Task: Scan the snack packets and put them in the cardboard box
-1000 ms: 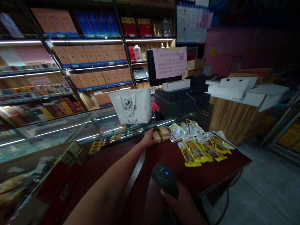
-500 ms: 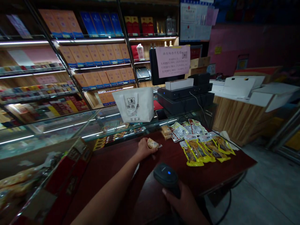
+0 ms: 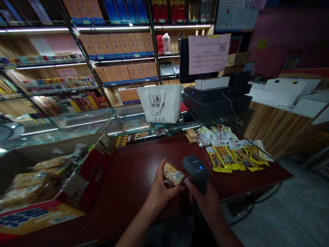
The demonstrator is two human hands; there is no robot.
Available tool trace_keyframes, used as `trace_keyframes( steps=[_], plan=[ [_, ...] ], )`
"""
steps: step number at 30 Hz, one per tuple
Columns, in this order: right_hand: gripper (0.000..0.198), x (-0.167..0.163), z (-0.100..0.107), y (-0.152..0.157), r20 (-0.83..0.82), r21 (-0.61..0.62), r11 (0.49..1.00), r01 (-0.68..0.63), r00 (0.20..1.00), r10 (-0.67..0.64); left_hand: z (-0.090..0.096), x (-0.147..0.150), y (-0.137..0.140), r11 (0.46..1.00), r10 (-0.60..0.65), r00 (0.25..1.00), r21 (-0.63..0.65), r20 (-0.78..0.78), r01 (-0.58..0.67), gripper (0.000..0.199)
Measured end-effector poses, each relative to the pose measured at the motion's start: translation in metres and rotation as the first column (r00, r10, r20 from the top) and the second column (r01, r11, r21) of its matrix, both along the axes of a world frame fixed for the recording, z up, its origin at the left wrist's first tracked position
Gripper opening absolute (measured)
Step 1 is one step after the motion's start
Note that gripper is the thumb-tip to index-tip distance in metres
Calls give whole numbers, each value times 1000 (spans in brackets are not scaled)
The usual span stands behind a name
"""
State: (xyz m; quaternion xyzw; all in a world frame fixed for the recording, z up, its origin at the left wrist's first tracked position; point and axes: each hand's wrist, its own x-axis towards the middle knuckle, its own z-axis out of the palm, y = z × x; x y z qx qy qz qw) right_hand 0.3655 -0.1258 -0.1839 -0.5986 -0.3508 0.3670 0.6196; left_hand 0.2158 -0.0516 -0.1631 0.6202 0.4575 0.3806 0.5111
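In my left hand [image 3: 164, 190] is a small snack in a clear wrapper [image 3: 173, 174], with a white barcode label facing up. My right hand [image 3: 205, 202] is wrapped round the handle of a dark barcode scanner [image 3: 196, 169], whose blue light is lit. The scanner's head is just right of the snack, and my right fingertips are at the wrapper's right end. Both hands are above the dark red tabletop [image 3: 133, 168]. Beyond them lie yellow-edged snack packets [image 3: 228, 157], white-and-green packets [image 3: 205, 135] and small tan packs [image 3: 191, 134].
At the left stands an open carton [image 3: 84, 175] holding several wrapped snacks [image 3: 28, 185]. A white tote bag [image 3: 161, 104] is on the glass display counter [image 3: 123, 118]. The monitor with a pink notice [image 3: 209, 55] stands above a black cash drawer [image 3: 218, 106]. Shelves with orange boxes [image 3: 115, 46] line the back.
My left hand has drawn the snack back toward me and turned its label up. My right hand has brought the scanner close beside it. The view has shifted left and down.
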Motion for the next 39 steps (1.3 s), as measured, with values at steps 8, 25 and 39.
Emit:
trace_keyframes(
  steps=[8, 25, 39],
  plan=[
    [42, 0, 13, -8, -71, -18, 1000, 18, 997, -20, 26, -16, -17, 934, 114, 911, -355, 397, 38, 56],
    [45, 18, 24, -48, 330, -58, 969, -238, 912, 244, 33, -43, 9, 913, 392, 834, -55, 389, -404, 60],
    [38, 10, 33, -45, 402, -49, 914, -403, 830, 387, 34, -48, 6, 915, 396, 835, -86, 382, -395, 58]
  ],
)
